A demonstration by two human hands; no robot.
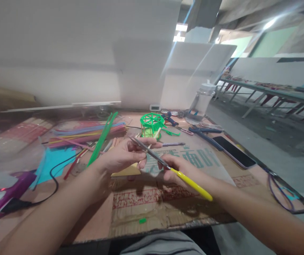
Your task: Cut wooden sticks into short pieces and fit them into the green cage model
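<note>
My right hand [177, 168] is closed round scissors [154, 156] with a yellow handle, seen nearly edge-on. Their metal blades reach up and left, across the fingers of my left hand [129, 154]. Between those left fingers is a thin pale stick [157, 134], pinched and pointing away from me; its lower end is hidden. Just beyond stands a small model [152, 122] with a green spoked octagonal top, thin upright sticks and a green base. Under my hands lies a translucent printed sheet [207, 163], with a yellowish piece [126, 170] by my left hand.
Pipe cleaners [101, 141] and a blue sheet [58, 159] lie left, near a purple glue gun [5, 194] with a black cord. A phone [234, 152], a bottle [199, 102] and a blue tool [207, 136] are right. A green scrap [142, 220] lies near the front edge.
</note>
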